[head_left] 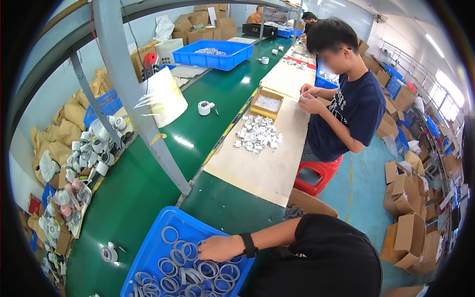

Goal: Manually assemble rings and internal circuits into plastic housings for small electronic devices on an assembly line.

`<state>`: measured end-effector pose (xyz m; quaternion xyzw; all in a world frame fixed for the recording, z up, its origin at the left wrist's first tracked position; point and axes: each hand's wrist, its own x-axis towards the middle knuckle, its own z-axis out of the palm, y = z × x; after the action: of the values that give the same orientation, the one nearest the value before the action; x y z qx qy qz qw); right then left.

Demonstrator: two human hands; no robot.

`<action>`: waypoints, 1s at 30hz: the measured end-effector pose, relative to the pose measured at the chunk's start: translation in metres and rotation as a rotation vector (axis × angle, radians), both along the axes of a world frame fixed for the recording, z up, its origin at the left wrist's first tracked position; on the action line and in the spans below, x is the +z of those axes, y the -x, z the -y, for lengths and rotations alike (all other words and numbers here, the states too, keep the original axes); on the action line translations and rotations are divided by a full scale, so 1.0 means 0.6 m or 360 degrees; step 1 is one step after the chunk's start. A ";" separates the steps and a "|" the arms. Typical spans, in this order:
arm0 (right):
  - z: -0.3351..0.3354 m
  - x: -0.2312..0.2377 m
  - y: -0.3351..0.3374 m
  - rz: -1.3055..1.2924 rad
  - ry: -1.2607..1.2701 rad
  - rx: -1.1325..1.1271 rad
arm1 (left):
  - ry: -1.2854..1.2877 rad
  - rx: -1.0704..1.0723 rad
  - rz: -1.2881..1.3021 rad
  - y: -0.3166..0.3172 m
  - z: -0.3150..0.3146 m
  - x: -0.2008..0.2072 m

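Note:
My right hand, with a black band on its wrist, reaches into a blue plastic tray at the bottom of the view. Its fingers are curled down and closed among many grey rings. What they grip, if anything, is hidden under the hand. Loose rings lie flat or on edge all around it, some overlapping. My left hand is out of view.
A co-worker on a red stool handles a small part beside a heap of white pieces. A metal post rises from the green bench. A white round part lies left of the tray; cardboard boxes line the right.

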<state>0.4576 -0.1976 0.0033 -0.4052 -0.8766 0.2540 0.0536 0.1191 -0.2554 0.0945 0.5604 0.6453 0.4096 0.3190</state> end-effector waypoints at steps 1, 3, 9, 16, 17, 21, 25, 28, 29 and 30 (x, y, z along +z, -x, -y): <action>-0.005 0.010 0.003 -0.0023 0.0190 0.0024 | 0.0038 -0.0004 0.0016 -0.007 0.009 -0.001; -0.009 0.023 0.006 -0.0210 0.0108 -0.0060 | 0.0109 -0.0014 0.0051 -0.022 0.023 -0.003; -0.005 0.110 0.013 -0.1187 -0.0035 -0.0170 | 0.0291 -0.0042 0.0139 -0.080 0.051 -0.008; 0.044 0.149 0.083 -0.1773 0.0580 -0.0298 | 0.0128 -0.0830 0.0609 -0.099 0.048 -0.056; 0.049 0.143 0.088 -0.1729 0.0792 -0.0335 | 0.0113 -0.0811 0.0599 -0.099 0.049 -0.055; 0.050 0.107 0.086 -0.2133 0.1426 -0.0065 | 0.0086 -0.0707 0.0549 -0.102 0.046 -0.061; 0.061 0.077 0.104 -0.2777 0.1871 0.0630 | 0.0057 -0.0657 0.0525 -0.105 0.050 -0.059; 0.059 0.096 0.097 -0.2592 0.1738 0.0721 | 0.0030 -0.0613 0.0515 -0.104 0.050 -0.059; 0.058 0.106 0.093 -0.2494 0.1718 0.0738 | 0.0021 -0.0605 0.0513 -0.104 0.048 -0.060; 0.052 0.117 0.085 -0.2488 0.1720 0.0723 | 0.0012 -0.0592 0.0512 -0.105 0.048 -0.060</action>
<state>0.4063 -0.2287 0.0734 0.0859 -0.4166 0.8230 0.3765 0.1823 -0.2840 0.0583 0.5960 0.4734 0.4254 0.4896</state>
